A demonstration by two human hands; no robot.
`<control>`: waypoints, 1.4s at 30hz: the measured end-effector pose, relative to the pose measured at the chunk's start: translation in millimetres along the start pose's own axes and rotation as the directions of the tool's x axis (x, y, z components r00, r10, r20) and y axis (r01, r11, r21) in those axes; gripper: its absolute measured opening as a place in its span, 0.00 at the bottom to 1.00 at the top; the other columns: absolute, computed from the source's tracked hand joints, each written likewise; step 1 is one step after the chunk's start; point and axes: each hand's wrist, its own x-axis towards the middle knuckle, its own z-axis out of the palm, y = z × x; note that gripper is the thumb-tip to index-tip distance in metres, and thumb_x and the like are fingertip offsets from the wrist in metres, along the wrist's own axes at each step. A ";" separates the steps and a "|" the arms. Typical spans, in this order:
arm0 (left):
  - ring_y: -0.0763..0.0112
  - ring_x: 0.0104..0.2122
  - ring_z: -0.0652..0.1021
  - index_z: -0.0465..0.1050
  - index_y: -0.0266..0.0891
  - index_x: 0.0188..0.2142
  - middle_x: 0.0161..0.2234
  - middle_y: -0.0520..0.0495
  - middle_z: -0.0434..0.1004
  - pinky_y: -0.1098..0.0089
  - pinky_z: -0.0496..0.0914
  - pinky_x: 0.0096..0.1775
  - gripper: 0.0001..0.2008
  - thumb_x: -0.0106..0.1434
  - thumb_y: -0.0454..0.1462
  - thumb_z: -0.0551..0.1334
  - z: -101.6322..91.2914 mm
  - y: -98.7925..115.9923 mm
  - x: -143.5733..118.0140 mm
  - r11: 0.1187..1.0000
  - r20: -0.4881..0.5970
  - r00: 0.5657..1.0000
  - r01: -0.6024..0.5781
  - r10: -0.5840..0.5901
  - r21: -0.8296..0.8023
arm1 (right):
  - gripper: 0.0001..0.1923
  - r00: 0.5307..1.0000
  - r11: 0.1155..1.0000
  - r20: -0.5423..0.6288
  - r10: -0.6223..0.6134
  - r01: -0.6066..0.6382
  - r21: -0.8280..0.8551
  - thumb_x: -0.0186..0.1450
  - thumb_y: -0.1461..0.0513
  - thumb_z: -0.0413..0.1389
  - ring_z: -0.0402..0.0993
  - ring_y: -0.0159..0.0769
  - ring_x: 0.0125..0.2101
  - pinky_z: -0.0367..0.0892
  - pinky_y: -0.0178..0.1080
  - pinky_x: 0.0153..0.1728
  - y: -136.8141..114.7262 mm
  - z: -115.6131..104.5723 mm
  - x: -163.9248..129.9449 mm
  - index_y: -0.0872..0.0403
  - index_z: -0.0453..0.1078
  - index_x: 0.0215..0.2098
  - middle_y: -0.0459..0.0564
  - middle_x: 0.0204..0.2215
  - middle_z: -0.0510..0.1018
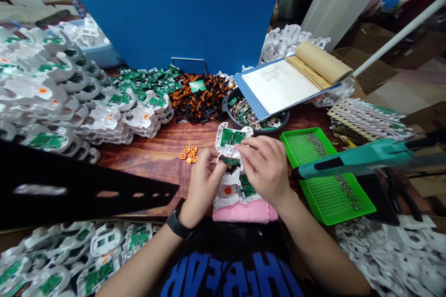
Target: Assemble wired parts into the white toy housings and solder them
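The small green circuit board (230, 161) pinched between the left hand (203, 184) and the right hand (264, 170) is mostly covered by their fingertips, so how it is gripped cannot be told. The white plastic shell (232, 185) beneath is half hidden by the right hand. The handwriting on the open white notebook page (278, 83) is too small to read. The top-right corner is blurred out. The teal electric screwdriver (362, 158) runs off the right edge.

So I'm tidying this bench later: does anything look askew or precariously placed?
Yes: the open paper notebook on its blue board rests tilted across the round black parts bowl, overhanging it rather than lying flat.
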 end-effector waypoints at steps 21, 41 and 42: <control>0.71 0.29 0.74 0.64 0.41 0.37 0.31 0.52 0.72 0.71 0.67 0.32 0.03 0.62 0.34 0.55 3.0 3.1 -16.0 0.976 0.049 0.993 -0.119 0.112 0.182 | 0.08 0.949 0.878 0.059 0.310 -0.310 0.364 0.64 0.62 0.57 0.65 0.34 0.35 0.65 0.41 0.38 5.1 13.6 -7.4 0.45 0.78 0.38 0.46 0.29 0.69; 0.73 0.29 0.75 0.65 0.41 0.37 0.31 0.51 0.73 0.73 0.69 0.31 0.04 0.63 0.33 0.55 -5.5 1.1 -21.8 0.984 0.071 0.982 -0.177 0.176 0.017 | 0.27 0.793 0.524 0.166 0.587 -0.528 0.668 0.59 0.61 0.61 0.73 0.37 0.45 0.72 0.42 0.45 -15.2 -2.0 -11.7 0.48 0.61 0.56 0.52 0.47 0.74; 0.73 0.28 0.75 0.65 0.41 0.37 0.31 0.52 0.73 0.74 0.69 0.31 0.04 0.62 0.33 0.55 -6.1 1.9 -22.8 0.982 0.084 0.978 -0.191 0.191 0.001 | 0.29 0.766 0.431 0.237 0.598 -0.557 0.710 0.59 0.61 0.61 0.74 0.38 0.46 0.72 0.42 0.46 -16.4 -1.9 -12.1 0.49 0.60 0.57 0.52 0.48 0.74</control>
